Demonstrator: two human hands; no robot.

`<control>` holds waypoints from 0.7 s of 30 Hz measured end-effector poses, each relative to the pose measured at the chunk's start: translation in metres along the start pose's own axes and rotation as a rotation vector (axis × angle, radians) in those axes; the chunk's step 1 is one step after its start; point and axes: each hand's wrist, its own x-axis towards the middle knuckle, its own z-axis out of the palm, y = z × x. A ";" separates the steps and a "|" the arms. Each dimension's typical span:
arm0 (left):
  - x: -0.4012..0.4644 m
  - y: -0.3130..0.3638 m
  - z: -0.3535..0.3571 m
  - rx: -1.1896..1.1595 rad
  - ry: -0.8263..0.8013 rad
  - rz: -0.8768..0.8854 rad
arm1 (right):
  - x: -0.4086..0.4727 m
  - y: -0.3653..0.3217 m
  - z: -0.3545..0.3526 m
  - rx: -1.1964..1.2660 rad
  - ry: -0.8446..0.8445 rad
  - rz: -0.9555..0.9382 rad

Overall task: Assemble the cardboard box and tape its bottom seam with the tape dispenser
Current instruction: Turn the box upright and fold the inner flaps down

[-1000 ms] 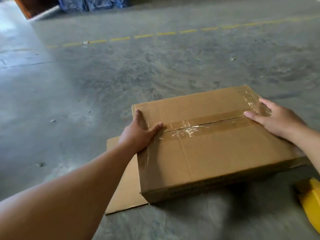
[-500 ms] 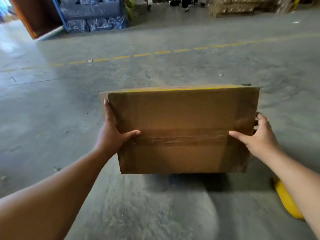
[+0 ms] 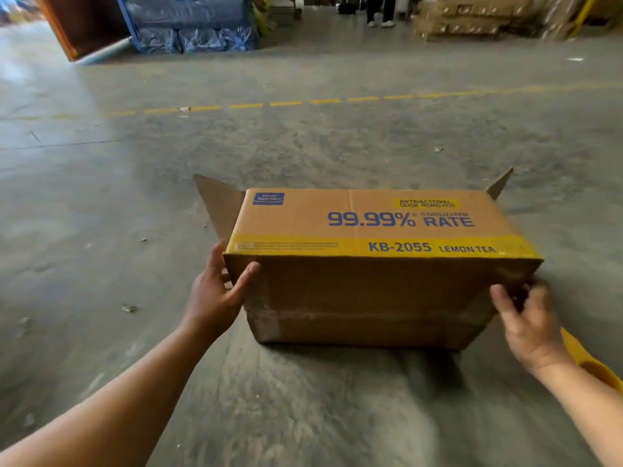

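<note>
The cardboard box (image 3: 371, 288) lies on its side on the concrete floor. Its taped bottom faces me, with a strip of clear tape running across the seam. The printed long side with blue lettering and a yellow band faces up. Two open flaps stick out at the far corners. My left hand (image 3: 215, 294) grips the box's near left edge, thumb on the taped face. My right hand (image 3: 526, 318) holds the near right edge, blurred by motion. A yellow object (image 3: 590, 362), maybe the tape dispenser, lies on the floor behind my right wrist, mostly hidden.
Bare concrete floor surrounds the box, with a dashed yellow line (image 3: 303, 102) across it farther off. Blue wrapped bundles (image 3: 192, 32) and stacked cardboard (image 3: 472, 18) stand at the back. A person's legs (image 3: 379, 11) show at the top.
The box was flat with its taped bottom up, then lifted on edge. It has now tipped away from me onto its side, so the printed side shows on top. Both hands stayed on its ends.
</note>
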 end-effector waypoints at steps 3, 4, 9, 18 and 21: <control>0.018 0.011 -0.017 0.018 -0.036 0.029 | 0.008 -0.026 -0.007 0.048 0.047 -0.086; 0.025 0.018 -0.019 0.043 -0.054 0.030 | 0.012 -0.034 -0.008 0.028 0.072 -0.122; 0.041 0.058 -0.008 0.316 -0.119 -0.045 | 0.027 -0.068 -0.006 -0.215 0.093 -0.132; 0.030 0.047 -0.017 0.339 -0.112 0.001 | 0.012 -0.074 0.000 -0.455 0.114 -0.203; 0.045 0.052 -0.026 0.433 -0.182 0.003 | 0.029 -0.084 -0.008 -0.558 -0.010 -0.153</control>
